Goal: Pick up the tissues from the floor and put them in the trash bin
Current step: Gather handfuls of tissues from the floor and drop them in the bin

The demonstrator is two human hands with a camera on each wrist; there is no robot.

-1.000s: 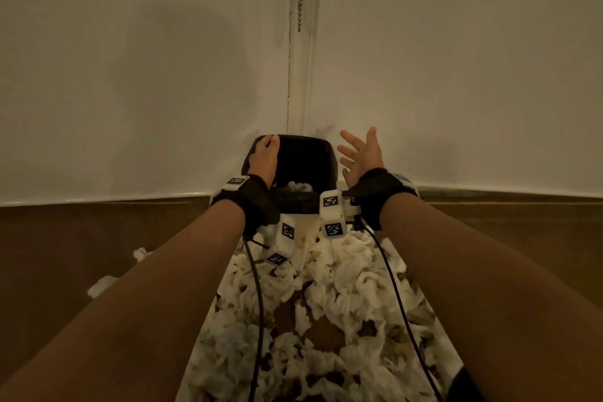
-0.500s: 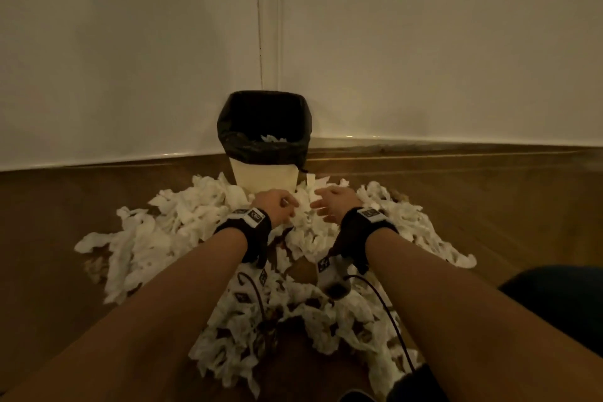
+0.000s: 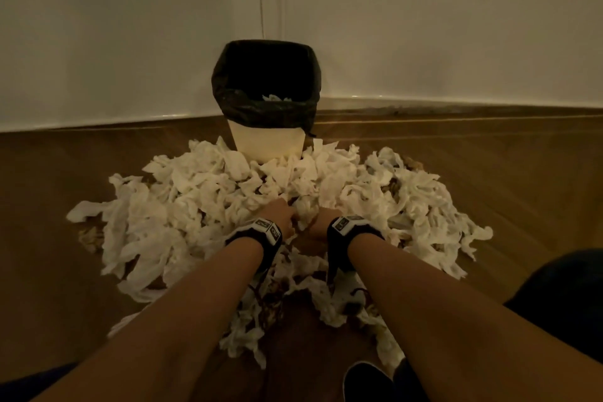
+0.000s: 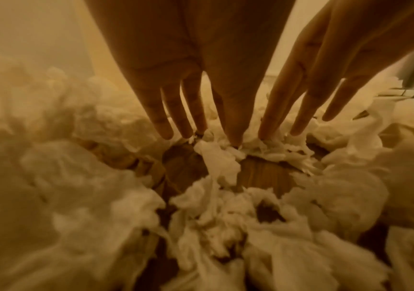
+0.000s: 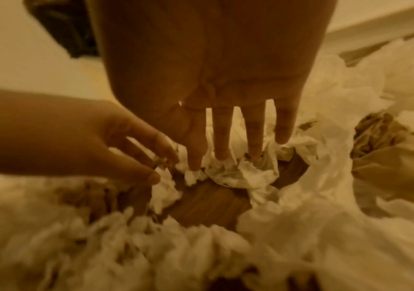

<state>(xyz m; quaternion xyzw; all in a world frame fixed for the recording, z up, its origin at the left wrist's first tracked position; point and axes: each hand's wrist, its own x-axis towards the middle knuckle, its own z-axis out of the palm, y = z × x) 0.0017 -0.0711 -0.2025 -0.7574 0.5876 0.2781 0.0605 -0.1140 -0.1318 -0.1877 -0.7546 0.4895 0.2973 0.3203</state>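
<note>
While both hands dig into the tissues, centre frame, the trash bin waits behind.
Left hand and right hand reach with straight, spread fingers gripping nothing; loose wads may spill in transit.

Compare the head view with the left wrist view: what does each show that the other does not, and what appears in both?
Only the head view shows the cream trash bin with its black plastic liner, white tissues inside, and both forearms.

Only the left wrist view shows the straight fingertips digging into the tissues around a bare patch of floor.

Both show the left hand, the right hand and the crumpled white tissues on the brown wooden floor.
</note>
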